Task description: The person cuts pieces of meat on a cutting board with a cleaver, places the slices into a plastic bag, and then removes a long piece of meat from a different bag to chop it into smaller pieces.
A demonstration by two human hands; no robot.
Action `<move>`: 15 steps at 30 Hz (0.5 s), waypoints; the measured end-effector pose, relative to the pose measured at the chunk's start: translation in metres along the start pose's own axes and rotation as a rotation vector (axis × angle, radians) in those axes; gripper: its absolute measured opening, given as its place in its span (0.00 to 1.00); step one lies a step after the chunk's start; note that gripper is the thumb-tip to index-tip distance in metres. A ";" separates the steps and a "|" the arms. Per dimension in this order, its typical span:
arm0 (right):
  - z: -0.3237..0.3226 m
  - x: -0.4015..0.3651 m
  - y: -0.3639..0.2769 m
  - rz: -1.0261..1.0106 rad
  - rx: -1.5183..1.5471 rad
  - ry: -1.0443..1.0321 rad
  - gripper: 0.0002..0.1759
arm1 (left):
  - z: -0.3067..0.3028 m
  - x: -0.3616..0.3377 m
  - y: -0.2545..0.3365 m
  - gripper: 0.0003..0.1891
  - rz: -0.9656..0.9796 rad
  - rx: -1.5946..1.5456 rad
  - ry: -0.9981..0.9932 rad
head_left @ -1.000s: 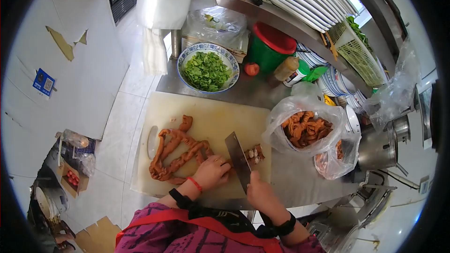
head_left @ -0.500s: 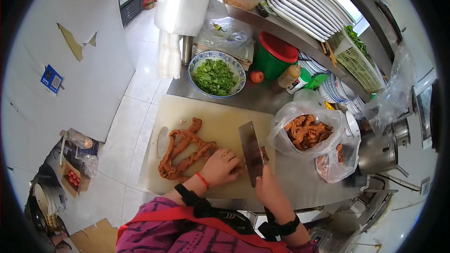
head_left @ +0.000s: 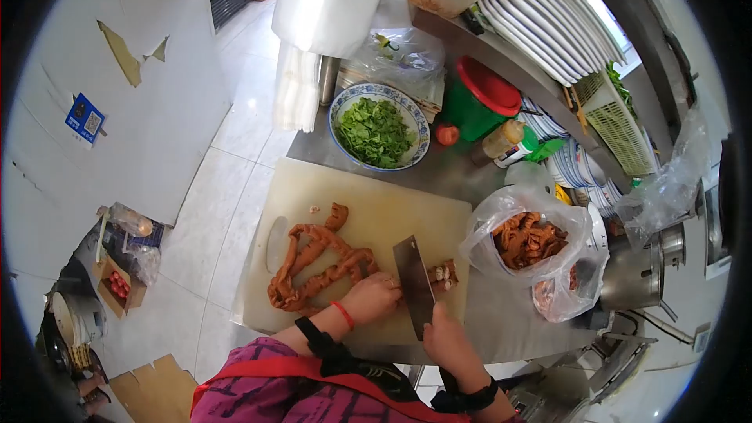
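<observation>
- The left hand (head_left: pixel 374 295) lies with curled fingers on the near right end of the coiled brown meat (head_left: pixel 317 262), pinning it to the cutting board (head_left: pixel 392 204).
- The right hand (head_left: pixel 442 337) is clenched around the handle of the cleaver (head_left: pixel 413 282), at the near edge of the board.
- The cleaver's blade stands upright on the board, just right of the left hand's knuckles.
- A few cut pieces (head_left: pixel 445 272) sit just right of the blade, near the board's right edge.
- The meat's loops spread left and far from the left hand across the middle of the board.
- The board lies on a steel worktop (head_left: pixel 462 176).
- Beyond the board stands a blue-rimmed bowl (head_left: pixel 334 113) of chopped greens.
- To the right, an open plastic bag (head_left: pixel 486 227) holds more brown meat.
</observation>
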State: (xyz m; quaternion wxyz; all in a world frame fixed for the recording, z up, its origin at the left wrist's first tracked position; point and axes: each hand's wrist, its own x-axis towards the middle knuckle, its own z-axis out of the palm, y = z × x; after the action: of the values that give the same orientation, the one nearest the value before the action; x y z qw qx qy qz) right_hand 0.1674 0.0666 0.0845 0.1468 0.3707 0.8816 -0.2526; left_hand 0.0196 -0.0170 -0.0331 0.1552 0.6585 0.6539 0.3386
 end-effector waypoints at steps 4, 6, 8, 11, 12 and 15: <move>0.023 0.034 -0.006 0.000 0.080 0.098 0.11 | 0.001 0.000 0.002 0.09 0.032 0.003 0.008; 0.033 0.041 0.002 -0.081 0.088 0.196 0.12 | 0.001 0.000 0.003 0.09 0.076 0.017 -0.015; 0.034 0.044 0.014 -0.203 0.179 0.502 0.13 | 0.010 0.004 0.000 0.09 0.063 0.031 0.045; 0.008 0.020 0.003 -0.041 0.158 0.430 0.16 | 0.014 0.014 0.006 0.10 -0.064 0.075 0.054; 0.002 0.007 -0.004 -0.029 0.169 0.437 0.16 | 0.008 0.013 0.008 0.10 -0.052 0.076 0.040; -0.011 -0.010 -0.010 0.037 0.060 0.212 0.16 | -0.026 0.016 0.013 0.11 0.005 0.054 0.226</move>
State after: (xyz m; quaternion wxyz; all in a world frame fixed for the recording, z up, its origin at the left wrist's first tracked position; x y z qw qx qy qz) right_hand 0.1661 0.0616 0.1016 0.0463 0.4158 0.8772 -0.2355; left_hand 0.0114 -0.0091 -0.0021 0.0617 0.6217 0.6745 0.3932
